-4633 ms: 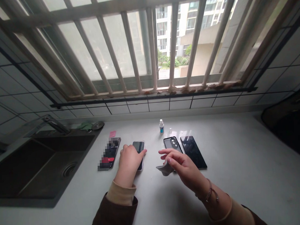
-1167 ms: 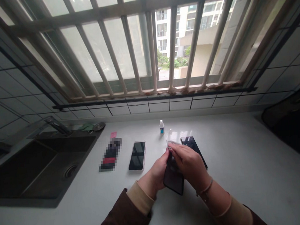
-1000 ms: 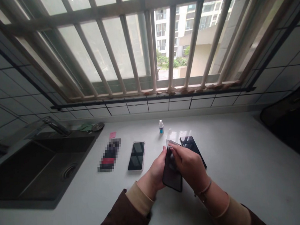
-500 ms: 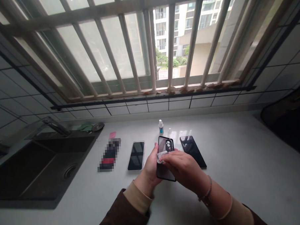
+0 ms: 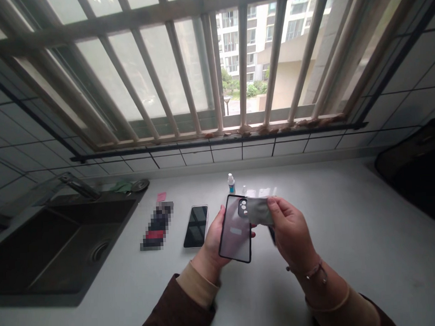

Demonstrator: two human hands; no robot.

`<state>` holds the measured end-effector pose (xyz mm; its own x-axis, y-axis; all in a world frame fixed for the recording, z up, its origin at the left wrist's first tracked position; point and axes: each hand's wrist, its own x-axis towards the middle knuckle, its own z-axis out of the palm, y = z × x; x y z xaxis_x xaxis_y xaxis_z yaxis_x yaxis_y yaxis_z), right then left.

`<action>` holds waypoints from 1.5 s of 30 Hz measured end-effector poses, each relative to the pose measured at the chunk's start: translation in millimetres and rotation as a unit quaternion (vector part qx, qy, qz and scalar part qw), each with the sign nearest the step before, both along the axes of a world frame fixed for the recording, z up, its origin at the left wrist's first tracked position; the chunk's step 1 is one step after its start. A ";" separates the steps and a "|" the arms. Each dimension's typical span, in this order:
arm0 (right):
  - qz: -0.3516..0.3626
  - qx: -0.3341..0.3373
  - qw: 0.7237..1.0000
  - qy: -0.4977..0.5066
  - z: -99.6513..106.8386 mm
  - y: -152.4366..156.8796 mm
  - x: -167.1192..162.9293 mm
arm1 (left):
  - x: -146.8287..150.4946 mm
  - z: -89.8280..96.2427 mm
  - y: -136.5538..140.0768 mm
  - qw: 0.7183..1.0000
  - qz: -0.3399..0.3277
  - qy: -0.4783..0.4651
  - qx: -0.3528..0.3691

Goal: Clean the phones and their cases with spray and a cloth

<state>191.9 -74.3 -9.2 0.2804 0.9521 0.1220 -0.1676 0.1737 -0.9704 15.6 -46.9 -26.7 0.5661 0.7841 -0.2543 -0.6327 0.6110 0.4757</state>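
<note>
My left hand [image 5: 213, 244] is closed around a see-through phone case [image 5: 234, 244] with a black rim and camera cutouts, tilted above the counter. Between the thumb and fingers of my right hand [image 5: 290, 227] hangs a small grey cloth [image 5: 260, 211], at the upper right of the case. Whether cloth and case touch, I cannot tell. Behind my right hand, a dark phone [image 5: 272, 235] is mostly hidden. To the left lies another phone [image 5: 196, 226] with a black screen and a clear edge. A small white bottle [image 5: 231, 183] stands behind the case, beside its little clear cap [image 5: 244, 188].
A pixelated dark and red item [image 5: 157, 226] and a pink slip [image 5: 162, 197] lie on the counter [image 5: 351, 253]. At left is a dark sink [image 5: 62, 246] with a faucet [image 5: 79, 186]. A black bag-like object [image 5: 416, 168] sits at far right, below the barred window [image 5: 177, 64].
My right hand has lifted off the case's middle and moved right. The cloth, bunched up before, now hangs spread out. The case has shifted slightly left in my left hand.
</note>
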 end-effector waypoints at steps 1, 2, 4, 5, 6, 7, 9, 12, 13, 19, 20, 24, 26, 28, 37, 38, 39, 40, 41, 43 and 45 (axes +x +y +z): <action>-0.029 -0.011 0.999 0.042 -1.8 4.9 1.4 | -0.2 0.6 -0.7 1.000 -0.006 0.007 0.008; -0.050 -0.022 0.995 0.078 -3.4 9.5 2.7 | -0.2 1.2 -1.4 1.000 -0.014 0.011 0.016; -0.067 -0.047 0.987 0.140 -6.0 16.7 4.5 | 0.2 2.1 -2.8 0.999 -0.032 0.013 0.029; -0.065 -0.059 0.982 0.165 -7.0 19.1 5.0 | 0.4 2.5 -3.4 0.999 -0.039 0.012 0.034; -0.057 -0.069 0.978 0.187 -7.8 20.6 5.3 | 0.6 2.7 -3.8 0.998 -0.045 0.010 0.038; -0.045 -0.075 0.975 0.206 -8.5 21.5 5.4 | 0.7 2.8 -4.0 0.998 -0.050 0.006 0.041; -0.023 -0.080 0.969 0.234 -9.1 21.8 5.1 | 0.7 2.9 -4.1 0.997 -0.057 -0.002 0.045; -0.007 -0.083 0.964 0.252 -9.0 20.8 4.3 | 0.6 2.9 -3.9 0.997 -0.058 -0.009 0.043; -0.005 -0.084 0.963 0.256 -8.8 20.6 4.2 | 0.6 2.8 -3.8 0.998 -0.056 -0.008 0.041; -0.004 -0.098 0.956 0.275 -10.1 22.3 4.5 | 0.9 0.1 -3.4 0.998 -0.052 -0.012 0.037; -0.001 -0.099 0.957 0.274 -10.8 23.1 4.5 | 0.8 -0.7 -3.0 0.998 -0.052 -0.011 0.038; -0.007 -0.084 0.968 0.238 -12.6 24.4 6.2 | 0.5 -1.8 -2.6 0.998 -0.047 -0.001 0.038; -0.041 -0.065 0.983 0.166 -11.7 21.4 8.6 | 1.0 -0.4 -4.0 0.998 -0.042 0.009 0.037; -0.081 -0.037 0.996 0.011 -10.5 15.9 10.9 | 2.1 1.3 -6.8 0.998 -0.047 0.016 0.041; 0.017 0.181 0.854 -0.488 -25.5 7.6 -2.4 | 13.5 -8.2 -13.1 0.998 -0.067 0.006 -0.018; 0.016 0.183 0.844 -0.503 -26.7 7.9 -3.6 | 15.0 -7.4 -12.9 0.998 -0.058 -0.007 -0.018; 0.018 0.188 0.835 -0.516 -27.4 7.9 -4.6 | 16.3 -5.9 -12.6 0.999 -0.047 -0.018 -0.018; 0.026 0.194 0.827 -0.527 -27.6 7.7 -5.4 | 17.4 -3.9 -12.3 0.999 -0.033 -0.027 -0.019; 0.037 0.204 0.819 -0.535 -27.6 7.3 -6.3 | 18.1 -1.8 -11.8 0.999 -0.018 -0.033 -0.022; 0.069 0.232 0.805 -0.542 -27.4 6.2 -8.7 | 18.3 2.0 -10.3 0.999 0.013 -0.037 -0.035; 0.094 0.269 0.792 -0.540 -27.1 4.9 -11.9 | 17.1 4.1 -7.6 0.998 0.033 -0.034 -0.045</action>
